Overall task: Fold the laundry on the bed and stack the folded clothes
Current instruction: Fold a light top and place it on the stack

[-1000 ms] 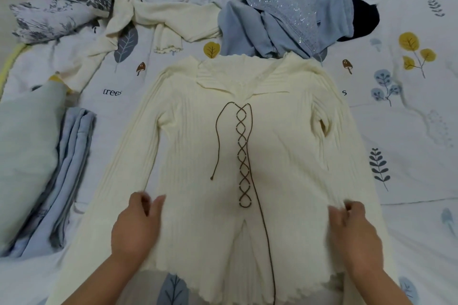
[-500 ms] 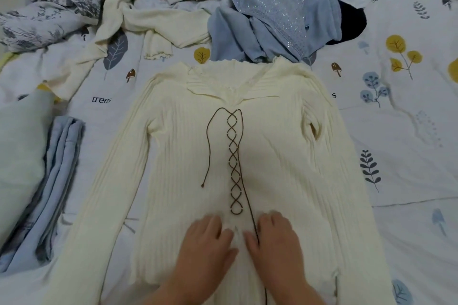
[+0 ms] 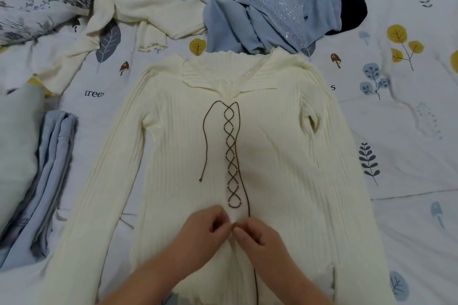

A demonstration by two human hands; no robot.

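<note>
Pinching the cream sweater (image 3: pixel 272 156) at its front slit, the left hand (image 3: pixel 198 233) and right hand (image 3: pixel 257 240) work at six o'clock; it lies flat, unfolded. Folded blue clothes (image 3: pixel 49 168) sit at nine o'clock, an unfolded pile (image 3: pixel 260 7) at twelve.

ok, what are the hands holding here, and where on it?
Both the left hand and right hand pinch the cream sweater at its centre front, just below the brown lacing.
</note>
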